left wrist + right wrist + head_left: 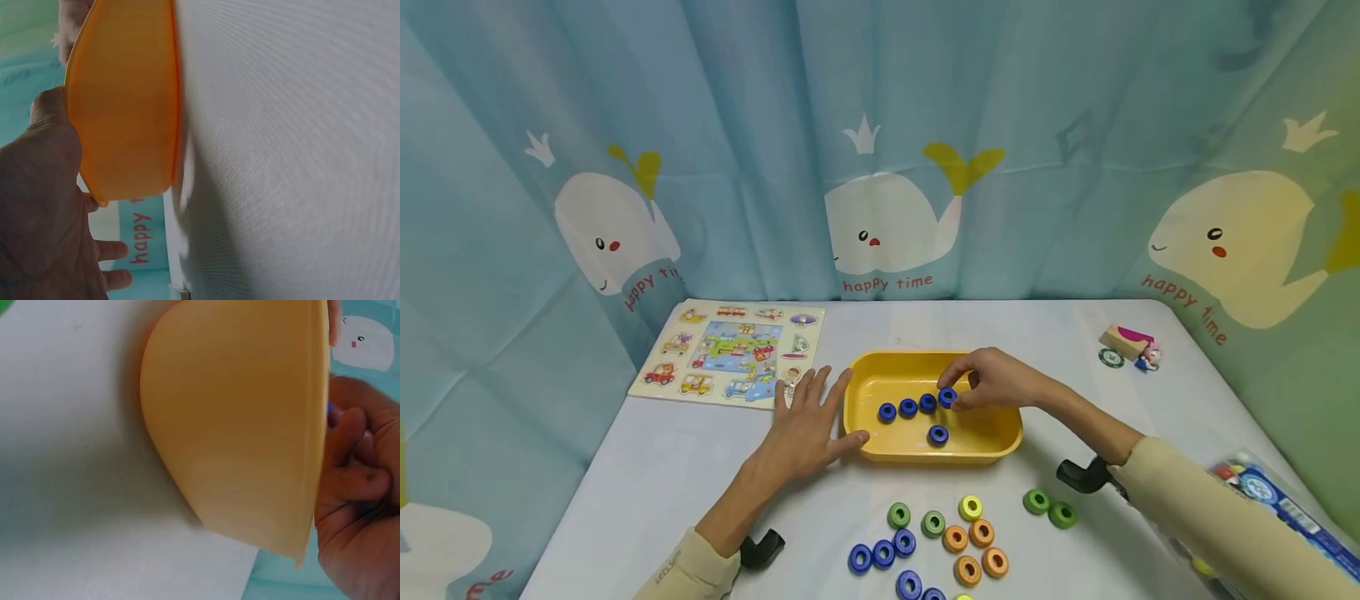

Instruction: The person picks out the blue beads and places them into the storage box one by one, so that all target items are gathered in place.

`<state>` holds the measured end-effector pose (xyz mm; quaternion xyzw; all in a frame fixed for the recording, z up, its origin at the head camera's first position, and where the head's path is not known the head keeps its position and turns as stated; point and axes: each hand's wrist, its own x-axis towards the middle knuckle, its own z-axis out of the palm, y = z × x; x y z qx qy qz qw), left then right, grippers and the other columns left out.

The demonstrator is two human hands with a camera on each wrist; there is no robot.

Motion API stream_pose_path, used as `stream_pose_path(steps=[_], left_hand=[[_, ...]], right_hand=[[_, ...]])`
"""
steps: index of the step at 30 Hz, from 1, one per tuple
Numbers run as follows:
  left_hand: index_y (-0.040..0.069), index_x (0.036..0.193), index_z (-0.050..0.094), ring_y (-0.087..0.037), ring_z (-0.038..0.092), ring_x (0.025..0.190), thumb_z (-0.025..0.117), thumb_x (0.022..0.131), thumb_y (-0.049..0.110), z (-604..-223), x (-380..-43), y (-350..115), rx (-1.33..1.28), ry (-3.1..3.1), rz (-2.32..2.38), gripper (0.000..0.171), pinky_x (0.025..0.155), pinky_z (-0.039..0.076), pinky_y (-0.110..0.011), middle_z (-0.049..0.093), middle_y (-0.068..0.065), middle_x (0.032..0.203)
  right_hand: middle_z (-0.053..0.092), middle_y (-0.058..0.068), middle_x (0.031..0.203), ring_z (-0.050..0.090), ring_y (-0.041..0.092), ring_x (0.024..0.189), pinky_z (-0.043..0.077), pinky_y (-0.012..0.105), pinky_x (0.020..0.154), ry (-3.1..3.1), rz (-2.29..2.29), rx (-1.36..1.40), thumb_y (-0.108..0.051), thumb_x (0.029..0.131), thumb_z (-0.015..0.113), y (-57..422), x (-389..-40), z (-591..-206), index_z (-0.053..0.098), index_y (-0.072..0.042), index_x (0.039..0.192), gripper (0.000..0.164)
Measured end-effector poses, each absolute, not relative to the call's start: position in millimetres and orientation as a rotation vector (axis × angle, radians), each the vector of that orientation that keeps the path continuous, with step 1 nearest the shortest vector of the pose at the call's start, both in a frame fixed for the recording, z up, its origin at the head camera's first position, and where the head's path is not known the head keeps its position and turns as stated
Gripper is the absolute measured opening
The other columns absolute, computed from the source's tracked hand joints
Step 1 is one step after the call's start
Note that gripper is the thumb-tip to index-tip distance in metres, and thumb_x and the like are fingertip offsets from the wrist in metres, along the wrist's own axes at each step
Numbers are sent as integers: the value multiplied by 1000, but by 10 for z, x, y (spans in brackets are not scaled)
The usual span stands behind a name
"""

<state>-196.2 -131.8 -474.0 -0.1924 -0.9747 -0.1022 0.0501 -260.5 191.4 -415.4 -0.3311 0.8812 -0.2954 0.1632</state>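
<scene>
A yellow plastic basin [917,457] stands mid-table with several blue rings [908,408] in it, most in a slanting row and one in front. My right hand [1000,379] reaches over its right side and pinches the blue ring [947,397] at the row's right end between thumb and finger. In the right wrist view the basin wall hides most of that ring. With fingers spread and straight, my left hand [805,433] touches the basin's left end, its thumb at the front rim. The left wrist view shows that thumb against the basin's rim [74,69].
In front of the basin lie loose blue rings [883,553], orange rings [967,571], green rings [1049,508] and a yellow ring [970,507]. A picture puzzle board [658,354] lies back left. At the right are a wooden block [1123,342], small figure [1149,358] and plastic package [1285,500].
</scene>
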Motion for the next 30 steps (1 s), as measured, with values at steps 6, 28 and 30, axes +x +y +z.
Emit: stream_pose_path(steps=[6, 28, 30], left_hand=[[28, 150, 12, -35, 17, 136, 41, 78, 76, -4724, -1969, -1306, -590, -2954, -307, 92, 100, 5, -67, 22, -12, 150], [29, 150, 12, -35, 17, 136, 44, 78, 75, -4721, -1950, -1305, -577, -2975, -329, 91, 99, 4, -68, 22, -12, 150], [29, 150, 12, -36, 17, 135, 44, 78, 75, -4717, -1948, -1304, -577, -2974, -331, 91, 100, 4, -68, 22, -12, 150]], right_hand=[[66, -8, 94, 54, 19, 70, 47, 27, 59, 2479, -783, -951, -17, 78, 75, 1863, -2683, -4244, 70, -18, 98, 21], [66, -7, 97, 56, 17, 77, 48, 29, 65, 2359, -701, -956, -12, 77, 76, 1813, -2812, -4352, 70, -18, 96, 21], [66, -6, 97, 55, 17, 76, 48, 29, 63, 2356, -703, -959, -11, 77, 76, 1811, -2810, -4350, 70, -17, 97, 21]])
